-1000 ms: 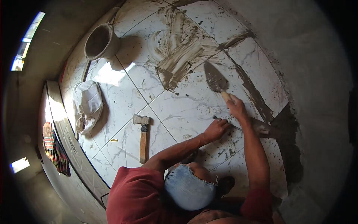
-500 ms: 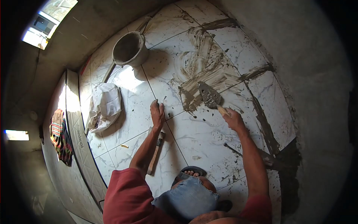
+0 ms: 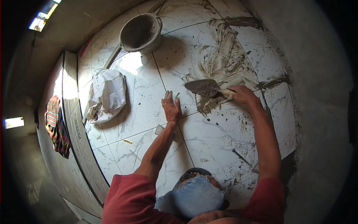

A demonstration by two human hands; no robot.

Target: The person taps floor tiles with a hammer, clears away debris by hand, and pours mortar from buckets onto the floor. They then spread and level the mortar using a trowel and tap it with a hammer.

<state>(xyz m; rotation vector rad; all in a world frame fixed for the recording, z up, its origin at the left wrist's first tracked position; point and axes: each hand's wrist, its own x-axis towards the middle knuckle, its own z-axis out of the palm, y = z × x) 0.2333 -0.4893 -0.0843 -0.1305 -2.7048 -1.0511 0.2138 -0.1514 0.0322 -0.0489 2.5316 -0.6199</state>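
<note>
Gripping a wooden-handled trowel (image 3: 213,89), blade (image 3: 203,88) coated dark grey

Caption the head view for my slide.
Right hand holding a trowel over smeared floor tiles, left hand open nearby.

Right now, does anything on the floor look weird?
Yes: brownish-grey paste is smeared near the trowel. It looks odd because its dark, messy streaks stand out against the shiny white tiles.
</note>
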